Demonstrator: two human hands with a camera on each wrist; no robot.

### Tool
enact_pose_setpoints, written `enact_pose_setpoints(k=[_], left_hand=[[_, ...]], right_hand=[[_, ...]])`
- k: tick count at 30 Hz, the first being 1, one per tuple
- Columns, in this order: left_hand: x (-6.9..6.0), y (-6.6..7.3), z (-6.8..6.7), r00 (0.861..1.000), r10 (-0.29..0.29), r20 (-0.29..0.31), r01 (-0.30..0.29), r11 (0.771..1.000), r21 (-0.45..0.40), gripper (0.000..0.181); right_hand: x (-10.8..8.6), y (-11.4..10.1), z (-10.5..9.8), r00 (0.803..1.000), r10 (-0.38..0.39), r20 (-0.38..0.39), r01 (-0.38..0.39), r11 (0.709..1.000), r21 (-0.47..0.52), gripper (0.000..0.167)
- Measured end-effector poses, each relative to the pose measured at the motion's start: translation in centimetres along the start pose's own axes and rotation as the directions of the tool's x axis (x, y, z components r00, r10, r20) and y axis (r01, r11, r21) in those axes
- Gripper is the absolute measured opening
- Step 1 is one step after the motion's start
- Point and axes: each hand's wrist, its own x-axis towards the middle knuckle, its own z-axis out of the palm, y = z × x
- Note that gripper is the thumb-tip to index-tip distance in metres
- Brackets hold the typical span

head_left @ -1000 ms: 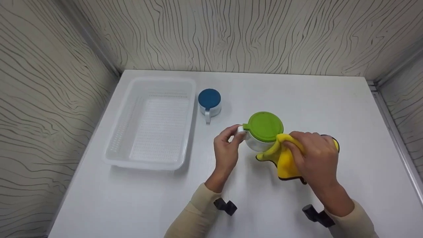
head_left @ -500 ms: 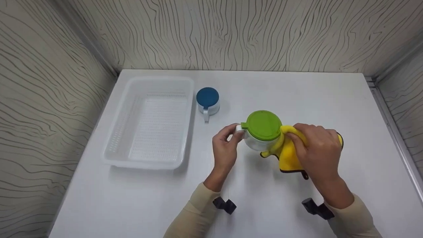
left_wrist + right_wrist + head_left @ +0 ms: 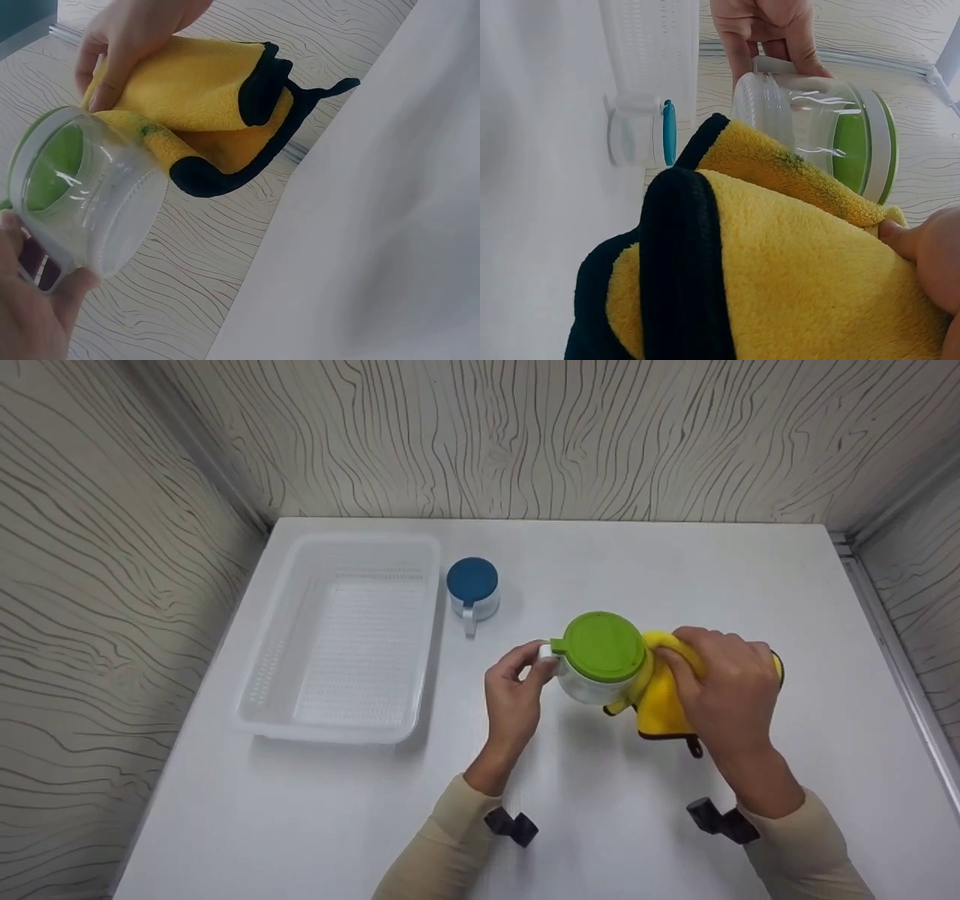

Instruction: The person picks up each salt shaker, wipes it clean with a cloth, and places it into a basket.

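Observation:
A clear jar with a green lid (image 3: pixel 602 646) is held above the table by its white handle, which my left hand (image 3: pixel 513 690) grips. In the left wrist view the see-through wall of the jar (image 3: pixel 112 202) shows, and the left thumb and fingers wrap its handle. My right hand (image 3: pixel 727 690) pinches a folded yellow cloth (image 3: pixel 664 709) with black edging and presses it against the jar's right side. Green stains mark the cloth (image 3: pixel 802 262) in the right wrist view, where it hides part of the jar's wall.
A smaller clear jar with a blue lid (image 3: pixel 472 580) stands upright on the white table (image 3: pixel 420 817), its handle toward me. Left of it sits a white plastic basket (image 3: pixel 409 731) with perforated sides. Wood-patterned panels (image 3: pixel 525 442) enclose the table's back and sides.
My right hand has moved the cloth away from me and slightly right, from the jar's near side round to its right side. The left hand keeps its grip on the handle, almost still.

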Motion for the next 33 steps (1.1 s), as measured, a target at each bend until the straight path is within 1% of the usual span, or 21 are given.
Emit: enact_pose_setpoints(k=[6,15,19,23,30,33], left_hand=[[0.0,0.0,0.1,1.0,0.005,0.006,-0.005,1.0,0.003,0.022],[0.0,-0.4,0.2,1.0,0.029,0.005,-0.029,0.999,-0.019,0.021],[0.0,-0.3,0.2,1.0,0.024,-0.002,-0.024,0.999,-0.031,0.022],[0.0,-0.3,0.2,1.0,0.012,-0.007,-0.012,0.999,-0.036,0.022],[0.2,-0.3,0.2,1.0,0.007,-0.014,-0.007,0.999,-0.034,0.021],[0.3,-0.4,0.2,1.0,0.009,-0.016,-0.009,0.999,-0.035,0.021]], right_hand=[[0.4,0.1,0.3,1.0,0.0,-0.015,0.0,1.0,-0.008,0.024],[0.4,0.6,0.3,1.0,0.007,0.01,-0.007,0.999,-0.05,0.029],[0.5,0.8,0.0,1.0,0.021,0.005,-0.02,0.998,-0.066,0.03],[0.6,1.3,-0.5,1.0,0.015,0.001,-0.014,0.996,-0.084,0.029],[0.9,1.5,-1.2,0.997,0.028,-0.073,-0.033,0.997,-0.076,0.026],[0.9,1.6,-1.7,0.996,0.029,-0.083,-0.035,0.996,-0.077,0.025]])
